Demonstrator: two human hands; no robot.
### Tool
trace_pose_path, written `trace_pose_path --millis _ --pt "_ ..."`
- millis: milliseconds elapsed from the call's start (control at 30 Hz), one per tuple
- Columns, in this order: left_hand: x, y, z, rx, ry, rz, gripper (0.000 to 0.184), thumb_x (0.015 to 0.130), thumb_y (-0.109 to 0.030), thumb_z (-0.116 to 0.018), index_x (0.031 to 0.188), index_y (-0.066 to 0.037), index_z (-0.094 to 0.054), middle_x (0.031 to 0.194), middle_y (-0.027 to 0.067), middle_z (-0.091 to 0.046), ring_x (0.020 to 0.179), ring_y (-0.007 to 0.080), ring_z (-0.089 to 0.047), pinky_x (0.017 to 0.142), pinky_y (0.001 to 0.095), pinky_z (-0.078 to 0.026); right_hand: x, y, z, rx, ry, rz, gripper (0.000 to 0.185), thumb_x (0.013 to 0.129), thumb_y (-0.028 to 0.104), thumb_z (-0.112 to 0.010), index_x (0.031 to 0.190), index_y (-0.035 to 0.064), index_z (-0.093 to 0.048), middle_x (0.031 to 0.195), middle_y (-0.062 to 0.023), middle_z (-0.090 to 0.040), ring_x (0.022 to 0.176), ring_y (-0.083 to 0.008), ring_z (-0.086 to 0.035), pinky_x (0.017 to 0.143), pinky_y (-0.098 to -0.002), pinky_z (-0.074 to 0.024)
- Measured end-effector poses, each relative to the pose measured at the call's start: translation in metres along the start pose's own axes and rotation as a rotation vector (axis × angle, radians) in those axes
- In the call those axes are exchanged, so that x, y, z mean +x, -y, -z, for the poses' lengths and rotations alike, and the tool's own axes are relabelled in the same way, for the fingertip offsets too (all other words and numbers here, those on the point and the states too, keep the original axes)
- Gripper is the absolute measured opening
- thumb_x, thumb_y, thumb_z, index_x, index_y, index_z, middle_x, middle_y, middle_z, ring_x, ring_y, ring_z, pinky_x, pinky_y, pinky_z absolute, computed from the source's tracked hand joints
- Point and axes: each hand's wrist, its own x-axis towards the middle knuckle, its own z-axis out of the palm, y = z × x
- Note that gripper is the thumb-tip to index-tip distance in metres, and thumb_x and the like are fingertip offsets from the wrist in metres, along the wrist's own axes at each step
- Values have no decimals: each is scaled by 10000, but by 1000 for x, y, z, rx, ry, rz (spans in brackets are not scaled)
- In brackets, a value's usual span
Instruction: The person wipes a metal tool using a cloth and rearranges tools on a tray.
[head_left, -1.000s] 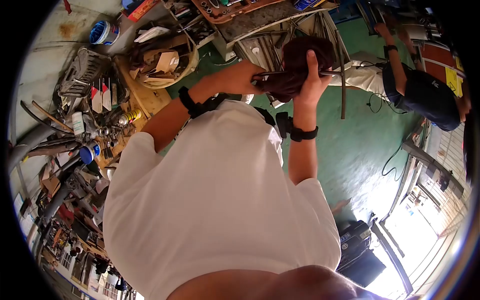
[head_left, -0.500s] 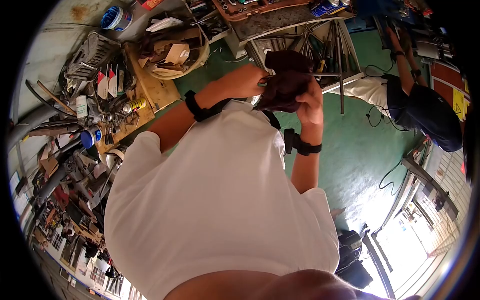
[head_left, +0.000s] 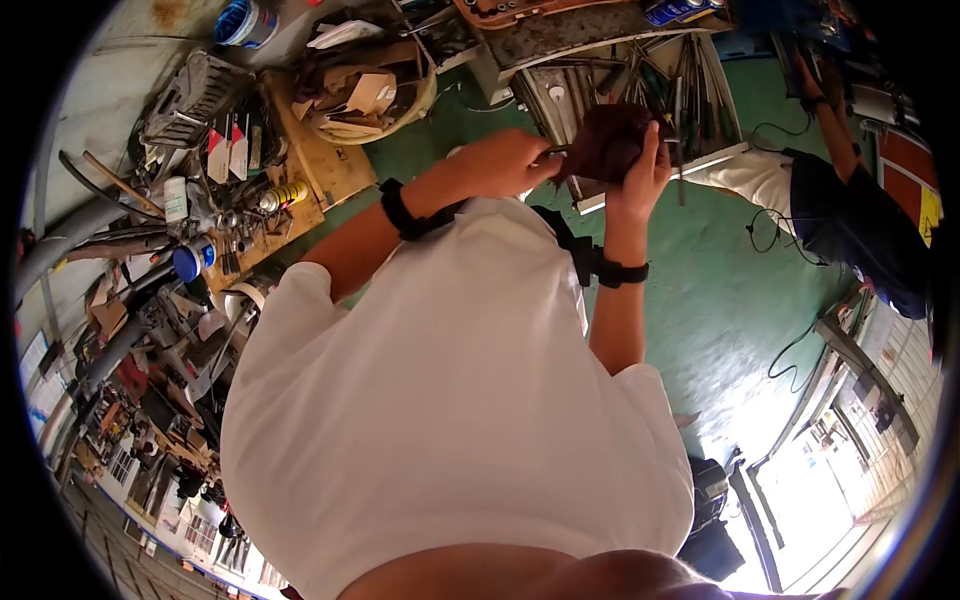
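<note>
A dark maroon cloth (head_left: pixel 605 145) is bunched in my right hand (head_left: pixel 641 178), whose fingers and thumb are closed round it. My left hand (head_left: pixel 508 162) is closed just left of the cloth. From its fingers a short stretch of a thin metal rod-like tool (head_left: pixel 553 151) runs into the cloth; the cloth hides the rest of it, so its exact kind does not show. Behind the cloth sits an open drawer (head_left: pixel 712 155) full of long metal tools.
The workbench (head_left: pixel 590 45) carries an orange tool case (head_left: pixel 530 10). A basket of cardboard scraps (head_left: pixel 372 110) and a wooden board with spray cans (head_left: pixel 283 196) stand left. At right, a co-worker in a dark shirt (head_left: pixel 860 220) bends near a black cable (head_left: pixel 770 235).
The cloth has been gathered up closer round my right hand. More of the rod-like tool shows beside my left hand, and the view has shifted slightly.
</note>
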Motion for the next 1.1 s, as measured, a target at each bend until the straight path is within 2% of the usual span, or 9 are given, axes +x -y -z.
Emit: trace_pose_path --millis 133,200,333,567,633,733,867,933,1100 --pt "-4 7 -1 218 -14 57 474 1006 -322 -420 759 36 -607 715 255 -619 705 443 -609 669 515 -491 18 -43 16 77 -157 -182 410 961 319 -601 1234 17 -561 1205 -126 -612 1054 -276 -631 878 -419 -553" --pt "-9 9 -7 207 -28 99 468 1008 -314 -415 753 30 -603 713 252 -619 705 446 -605 671 521 -490 14 -49 10 174 -224 -200 358 949 315 -625 1153 22 -598 1085 -91 -656 905 -242 -672 779 -379 -584" --pt "-15 29 -11 133 -116 43 435 1014 -332 -424 829 17 -605 701 258 -607 685 469 -586 640 543 -480 10 -42 -2 153 -189 -167 379 949 329 -625 1137 1 -609 1045 -91 -661 885 -223 -670 763 -359 -578" --pt "-34 34 24 396 -151 132 414 995 -361 -435 820 -52 -647 662 205 -624 646 415 -629 590 513 -503 21 -70 28 -315 -108 -295 454 947 382 -614 1049 -61 -631 990 -100 -670 857 -200 -670 757 -330 -561" --pt "-41 41 33 497 -81 142 402 1002 -377 -430 861 -67 -644 656 193 -621 648 412 -617 581 513 -483 13 -55 28 -175 53 -582 449 967 355 -581 1168 -47 -601 1120 -142 -668 994 -244 -670 872 -379 -558" --pt "-52 47 41 551 -66 105 383 991 -373 -436 895 -65 -642 647 183 -627 629 390 -639 565 495 -509 1 -32 28 -199 152 -761 442 962 346 -586 1191 -32 -603 1143 -133 -667 1010 -229 -664 910 -358 -534" --pt "-65 74 51 575 -153 104 361 992 -354 -444 893 -57 -623 636 185 -621 625 388 -640 566 494 -511 -11 17 32 -176 219 -720 402 959 328 -588 1129 -34 -632 1079 -113 -675 966 -213 -668 887 -317 -526" --pt "-69 84 61 526 -194 227 362 999 -348 -440 898 -46 -611 642 206 -608 655 406 -629 592 502 -507 -16 63 20 -193 212 -554 406 985 321 -529 1192 -19 -608 1134 -95 -663 1034 -210 -645 964 -339 -490" --pt "-77 81 67 340 -165 227 392 1009 -371 -429 905 -35 -602 682 225 -599 701 428 -603 633 510 -485 11 80 43 -81 181 -284 461 1016 348 -457 1331 16 -510 1309 -97 -569 1185 -224 -561 1054 -382 -425"
